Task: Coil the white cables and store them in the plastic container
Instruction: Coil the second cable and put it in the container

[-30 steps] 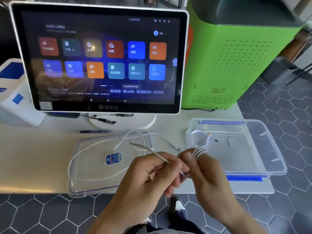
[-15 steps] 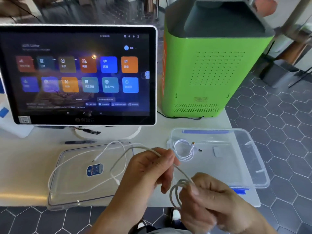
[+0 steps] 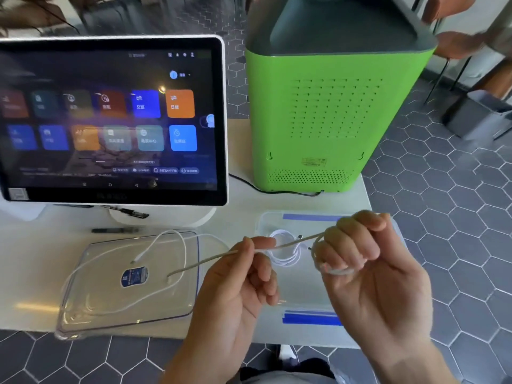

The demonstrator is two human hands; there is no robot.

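My right hand [image 3: 368, 270] grips a small coil of a greyish-white cable [image 3: 293, 243], looped around its curled fingers, above the clear plastic container [image 3: 270, 217]. My left hand [image 3: 243, 281] pinches the same cable's straight part, whose free end sticks out to the left. Inside the container lies a coiled white cable [image 3: 285, 259]. A loose white cable [image 3: 110, 253] is spread over the clear lid [image 3: 91, 306] on the left.
A touchscreen terminal [image 3: 110, 120] stands at the back left with a pen [image 3: 115, 230] in front of it. A green machine [image 3: 332, 120] stands behind the container, its black cord on the white table [image 3: 36, 245]. The table's right edge drops to tiled floor.
My right hand has risen from below the table edge to over the container, with the coil now around its fingers. My left hand slid along the cable, which is drawn straighter.
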